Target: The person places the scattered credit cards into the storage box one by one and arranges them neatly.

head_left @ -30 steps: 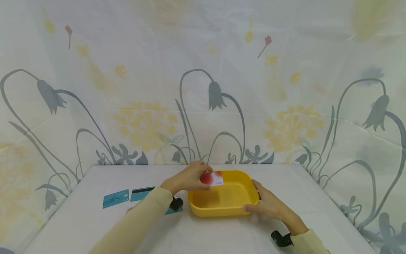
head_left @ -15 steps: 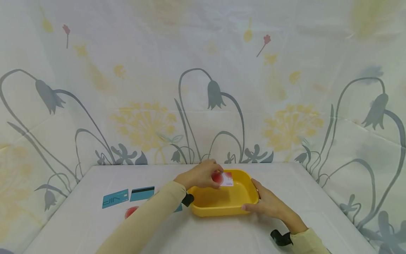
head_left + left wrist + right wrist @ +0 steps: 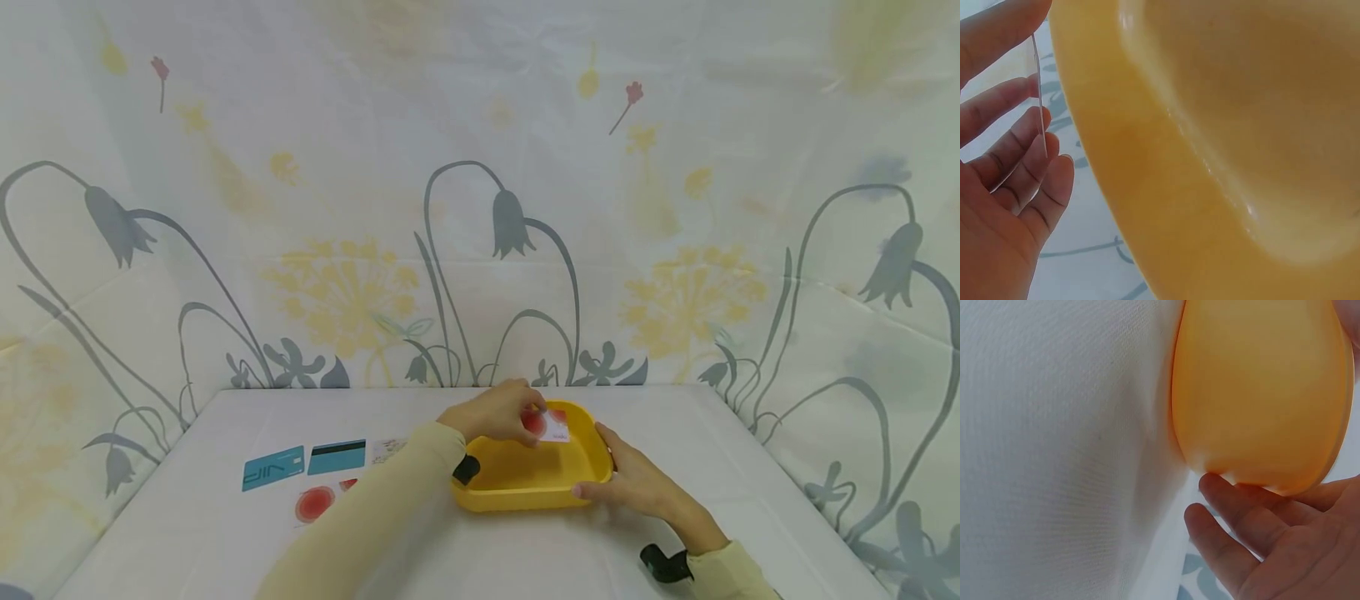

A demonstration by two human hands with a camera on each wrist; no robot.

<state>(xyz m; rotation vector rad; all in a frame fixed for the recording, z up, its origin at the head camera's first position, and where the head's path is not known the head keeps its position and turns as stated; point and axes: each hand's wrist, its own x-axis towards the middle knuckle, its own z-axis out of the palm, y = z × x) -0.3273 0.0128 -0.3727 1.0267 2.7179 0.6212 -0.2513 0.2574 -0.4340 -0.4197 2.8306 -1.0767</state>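
My left hand (image 3: 498, 413) pinches a white card with red print (image 3: 557, 427) over the yellow plastic tray (image 3: 517, 500). The left wrist view shows this card (image 3: 1039, 81) nearly edge-on between thumb and fingers, beside the tray's rim (image 3: 1116, 175). At the tray's right end, my right hand (image 3: 637, 482) grips it, thumb at the near corner and fingers along the far side. Fingertips (image 3: 1213, 482) press against the tray's outer wall (image 3: 1260, 394) in the right wrist view. Part of the tray's left rim is hidden behind my left wrist.
Left of the tray, several cards lie on the white table (image 3: 187, 517): a blue card (image 3: 273, 468), a blue card with a black stripe (image 3: 337, 457), a patterned card (image 3: 387, 450) and a red-and-white card (image 3: 315, 504). My left sleeve (image 3: 367, 517) partly covers them. A flowered cloth (image 3: 480, 317) hangs behind.
My left hand has moved to the right with the card, farther over the tray. More of the cards on the table show beside my sleeve. My right hand has stayed on the tray.
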